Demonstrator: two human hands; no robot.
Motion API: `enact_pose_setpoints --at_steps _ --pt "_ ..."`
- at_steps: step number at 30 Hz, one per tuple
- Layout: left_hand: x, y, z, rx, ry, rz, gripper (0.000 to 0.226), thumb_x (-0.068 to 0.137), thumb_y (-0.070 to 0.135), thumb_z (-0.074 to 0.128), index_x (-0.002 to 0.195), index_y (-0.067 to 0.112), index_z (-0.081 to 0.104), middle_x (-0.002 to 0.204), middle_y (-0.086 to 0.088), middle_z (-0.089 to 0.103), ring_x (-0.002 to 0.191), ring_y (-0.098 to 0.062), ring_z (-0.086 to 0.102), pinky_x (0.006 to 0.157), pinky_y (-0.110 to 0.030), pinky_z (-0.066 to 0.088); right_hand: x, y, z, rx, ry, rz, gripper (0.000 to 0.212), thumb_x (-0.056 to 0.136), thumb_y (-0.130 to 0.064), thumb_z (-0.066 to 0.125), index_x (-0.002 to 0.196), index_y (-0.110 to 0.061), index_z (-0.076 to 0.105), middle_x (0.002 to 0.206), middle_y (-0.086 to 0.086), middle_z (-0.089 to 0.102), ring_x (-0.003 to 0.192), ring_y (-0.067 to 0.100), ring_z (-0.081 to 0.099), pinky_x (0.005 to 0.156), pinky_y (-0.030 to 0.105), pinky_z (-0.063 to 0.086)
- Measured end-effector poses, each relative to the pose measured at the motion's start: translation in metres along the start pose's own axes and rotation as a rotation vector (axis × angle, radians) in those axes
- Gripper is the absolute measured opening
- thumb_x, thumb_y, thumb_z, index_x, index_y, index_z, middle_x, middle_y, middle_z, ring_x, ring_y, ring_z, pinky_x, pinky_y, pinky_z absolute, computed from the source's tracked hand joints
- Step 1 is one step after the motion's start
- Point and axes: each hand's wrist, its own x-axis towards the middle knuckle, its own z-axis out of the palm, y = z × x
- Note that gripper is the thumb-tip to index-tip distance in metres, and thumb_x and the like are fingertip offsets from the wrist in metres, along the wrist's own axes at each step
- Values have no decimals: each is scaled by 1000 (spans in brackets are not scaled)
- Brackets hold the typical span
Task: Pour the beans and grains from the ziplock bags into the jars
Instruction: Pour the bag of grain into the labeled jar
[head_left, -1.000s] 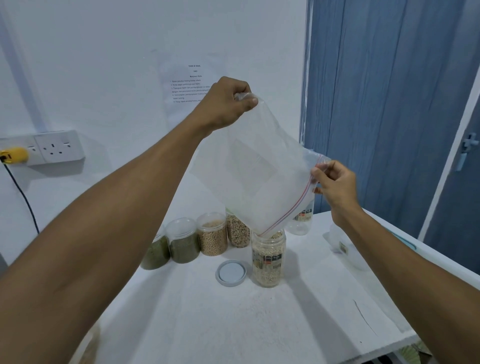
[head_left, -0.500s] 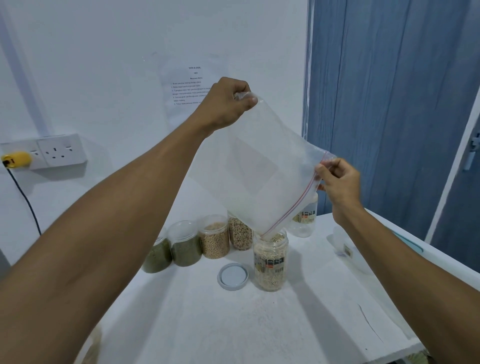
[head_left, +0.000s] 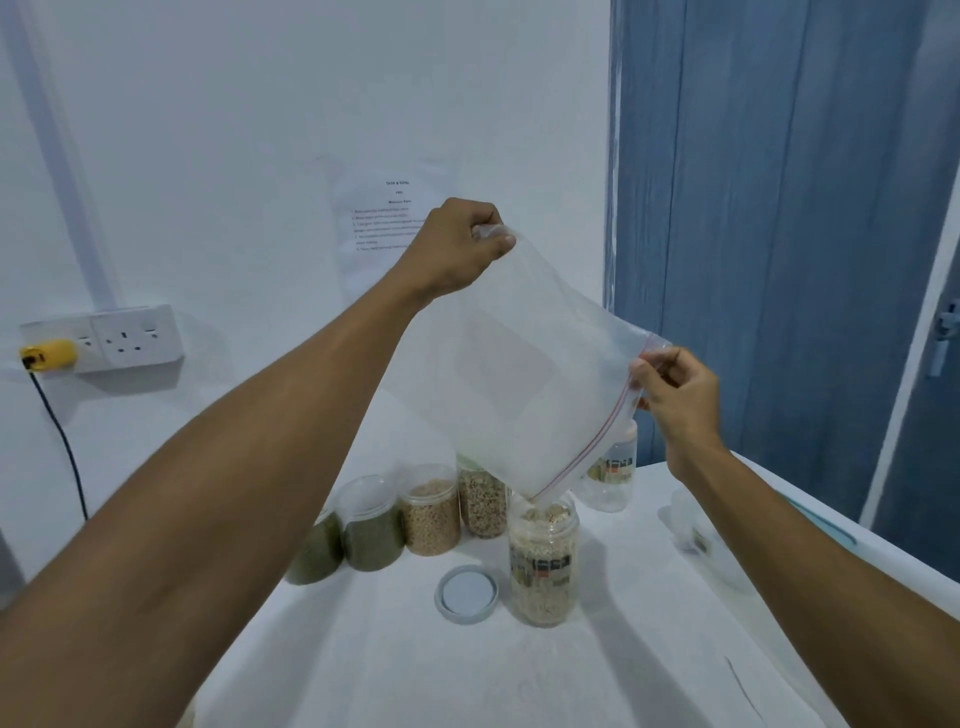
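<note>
The left hand (head_left: 457, 249) pinches the upper corner of the ziplock bag (head_left: 519, 374) at frame center. The right hand (head_left: 675, 395) pinches its zipper edge. The lowest bag corner sits over the open jar (head_left: 543, 566), beside the lid (head_left: 466, 592) on the table (head_left: 467, 675).

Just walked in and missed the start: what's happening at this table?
A person tips a clear ziplock bag over an open jar of pale grains. The left hand holds the bag's bottom corner high; the right hand pinches its zip edge. The bag looks nearly empty, the jar nearly full.
</note>
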Motion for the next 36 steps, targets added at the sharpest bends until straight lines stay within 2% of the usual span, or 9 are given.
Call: enact_pose_setpoints --at_steps 4,9,16,25,28,32,34,36 --pt "-4 -1 4 0 -9 0 25 94 23 63 83 1 63 62 11 45 54 1 41 57 -21 32 -3 3 -2 -9 -7 12 10 93 -16 67 87 -24 64 94 -4 70 90 23 69 67 27 56" --pt "-6 -1 2 5 13 -5 24 94 22 63 84 0 63 64 9 46 59 -3 41 59 -21 33 -3 3 -4 -26 -41 16 8 93 -16 67 88 -22 65 94 -4 70 91 22 69 72 31 59" --pt "-9 3 -1 8 39 -18 21 94 22 63 83 5 64 64 10 47 56 -1 41 56 -19 33 -4 -2 -2 -39 -73 -2 6 93 -13 67 91 -18 65 88 -3 71 84 18 69 78 39 61" --pt "-13 1 -1 12 29 -34 21 94 23 62 78 10 59 64 10 46 57 -2 41 57 -18 33 -6 -4 -2 -31 -85 18 9 93 -12 66 88 -18 63 87 -3 70 81 16 68 77 38 61" --pt "-17 -3 0 20 30 -38 21 94 22 62 80 8 61 65 10 47 59 -4 41 57 -19 33 -7 -4 0 -67 -150 9 8 93 -10 67 89 -17 65 88 -1 70 79 15 67 73 34 60" --pt "-18 -8 -1 11 38 -55 22 94 22 61 79 7 60 64 10 45 58 -3 40 55 -17 32 -7 -7 4 -59 -156 -14 10 93 -9 67 88 -18 64 86 -1 70 76 12 66 64 26 54" --pt "-17 -8 -2 -1 55 -49 24 94 24 61 82 3 62 66 10 48 59 -3 42 57 -18 33 -7 -6 5 -48 -149 -22 9 93 -11 67 89 -19 64 89 1 70 77 12 67 66 28 55" --pt "-17 -7 0 -5 45 -39 23 95 25 60 88 3 65 76 9 59 70 -4 51 63 -18 39 -8 -2 6 -37 -206 26 12 91 -14 70 93 -24 62 102 4 70 88 16 68 71 37 58"
